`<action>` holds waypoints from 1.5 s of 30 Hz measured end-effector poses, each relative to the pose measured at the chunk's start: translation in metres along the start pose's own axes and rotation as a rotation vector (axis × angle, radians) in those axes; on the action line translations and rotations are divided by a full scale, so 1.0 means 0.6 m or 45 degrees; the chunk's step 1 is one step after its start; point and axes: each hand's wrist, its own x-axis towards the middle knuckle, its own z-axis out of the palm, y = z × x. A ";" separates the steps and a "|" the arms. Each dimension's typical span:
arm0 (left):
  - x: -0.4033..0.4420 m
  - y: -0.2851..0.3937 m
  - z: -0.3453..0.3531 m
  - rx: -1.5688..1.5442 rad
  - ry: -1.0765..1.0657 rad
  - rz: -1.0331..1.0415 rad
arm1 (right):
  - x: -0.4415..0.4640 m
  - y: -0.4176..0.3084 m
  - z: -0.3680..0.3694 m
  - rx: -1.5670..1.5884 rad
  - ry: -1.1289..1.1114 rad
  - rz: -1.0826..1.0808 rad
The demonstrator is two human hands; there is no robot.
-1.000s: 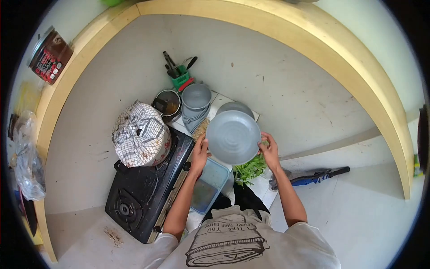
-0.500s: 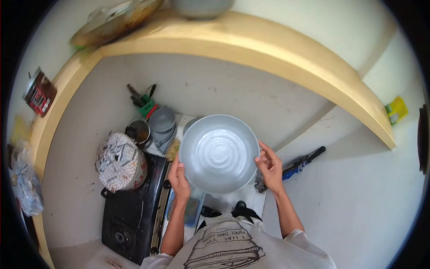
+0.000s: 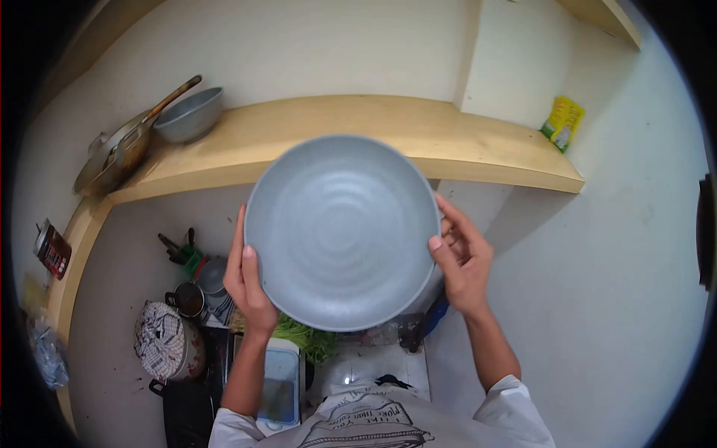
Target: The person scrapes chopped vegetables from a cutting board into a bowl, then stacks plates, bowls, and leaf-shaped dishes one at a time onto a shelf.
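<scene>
A round grey bowl (image 3: 342,231) with ringed ridges inside is held up in front of me, its inside facing me. My left hand (image 3: 248,276) grips its left rim, thumb on the near side and fingers behind. On the opposite rim, my right hand (image 3: 464,261) is closed the same way, its fingertips partly hidden. Behind the bowl's upper part runs a light wooden shelf (image 3: 336,119). Another grey bowl (image 3: 190,116) stands on that shelf to the left, beside a worn wok (image 3: 112,160) and a wooden handle.
A yellow-green packet (image 3: 563,123) stands at the shelf's right end. Below left are a black stove (image 3: 187,414), a cloth-covered pot (image 3: 168,340), a small saucepan (image 3: 188,299) and a green knife holder (image 3: 193,261). A blue tub (image 3: 280,373) and leafy greens (image 3: 310,340) lie lower down.
Both hands have raised the bowl, and it looks larger and nearer. My view has tilted up, bringing the shelf top, the second bowl and the wok into fuller sight.
</scene>
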 end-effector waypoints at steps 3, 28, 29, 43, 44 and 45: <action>0.075 0.034 0.071 0.106 -0.141 0.167 | 0.058 -0.054 -0.060 -0.130 0.084 -0.083; 0.339 -0.036 0.270 1.054 -0.861 -0.091 | 0.385 0.016 -0.244 -0.993 -0.259 0.210; 0.339 -0.036 0.270 1.052 -0.860 -0.081 | 0.388 0.019 -0.246 -1.008 -0.265 0.198; 0.269 0.028 0.230 0.904 -0.320 0.158 | 0.301 -0.027 -0.239 -0.915 0.164 -0.352; 0.243 0.034 0.218 0.816 -0.232 0.270 | 0.275 -0.029 -0.230 -0.825 0.218 -0.459; 0.215 0.035 0.204 0.728 -0.143 0.381 | 0.248 -0.025 -0.221 -0.731 0.270 -0.562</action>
